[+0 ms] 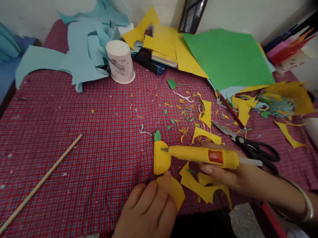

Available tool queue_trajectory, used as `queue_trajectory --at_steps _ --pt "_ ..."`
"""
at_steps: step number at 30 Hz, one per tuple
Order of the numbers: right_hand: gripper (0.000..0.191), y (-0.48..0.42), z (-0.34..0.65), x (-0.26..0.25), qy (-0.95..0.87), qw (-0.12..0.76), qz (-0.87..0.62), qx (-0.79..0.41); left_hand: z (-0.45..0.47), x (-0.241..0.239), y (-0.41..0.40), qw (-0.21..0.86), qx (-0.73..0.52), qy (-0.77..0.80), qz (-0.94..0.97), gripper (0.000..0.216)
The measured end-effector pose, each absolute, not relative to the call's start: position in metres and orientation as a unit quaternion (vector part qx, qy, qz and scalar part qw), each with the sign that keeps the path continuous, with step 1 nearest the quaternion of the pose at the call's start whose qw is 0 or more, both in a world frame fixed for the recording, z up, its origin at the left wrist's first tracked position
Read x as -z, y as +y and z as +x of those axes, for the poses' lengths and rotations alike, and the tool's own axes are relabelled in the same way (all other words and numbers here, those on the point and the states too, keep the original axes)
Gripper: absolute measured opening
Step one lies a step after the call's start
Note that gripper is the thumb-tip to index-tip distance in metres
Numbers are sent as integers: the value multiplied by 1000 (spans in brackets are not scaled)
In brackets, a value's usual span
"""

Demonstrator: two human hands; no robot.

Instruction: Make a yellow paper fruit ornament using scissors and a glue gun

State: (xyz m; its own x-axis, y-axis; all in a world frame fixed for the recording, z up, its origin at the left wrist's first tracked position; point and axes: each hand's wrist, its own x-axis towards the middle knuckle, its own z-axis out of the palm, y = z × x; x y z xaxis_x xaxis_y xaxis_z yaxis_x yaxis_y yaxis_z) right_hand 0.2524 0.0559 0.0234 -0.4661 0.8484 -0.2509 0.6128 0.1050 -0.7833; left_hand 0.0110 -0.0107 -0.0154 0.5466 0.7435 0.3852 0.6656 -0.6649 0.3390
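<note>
My right hand (233, 175) is wrapped round a yellow glue gun (202, 155) with an orange trigger, its nozzle touching a small yellow paper piece (161, 158) that has a green paper leaf (157, 135) at its top. My left hand (148, 214) lies on the red checked cloth just below that piece. Its fingers are curled together and press on another yellow paper cut-out (177, 191). More yellow cut-outs (199, 185) lie under the glue gun.
Black-handled scissors (252, 147) lie right of the glue gun. A thin wooden stick (35, 187) lies at the left. A paper cup (120, 62) stands upside down at the back, among blue paper (83, 53), yellow sheets (164, 44) and a green sheet (227, 58). Paper scraps (185, 111) litter the middle.
</note>
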Motion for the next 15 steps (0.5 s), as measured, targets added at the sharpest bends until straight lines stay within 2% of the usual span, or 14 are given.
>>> queue_trajectory --at_steps 15 --pt "25 73 249 -26 -780 139 -477 -380 11 16 -12 84 -249 413 872 20"
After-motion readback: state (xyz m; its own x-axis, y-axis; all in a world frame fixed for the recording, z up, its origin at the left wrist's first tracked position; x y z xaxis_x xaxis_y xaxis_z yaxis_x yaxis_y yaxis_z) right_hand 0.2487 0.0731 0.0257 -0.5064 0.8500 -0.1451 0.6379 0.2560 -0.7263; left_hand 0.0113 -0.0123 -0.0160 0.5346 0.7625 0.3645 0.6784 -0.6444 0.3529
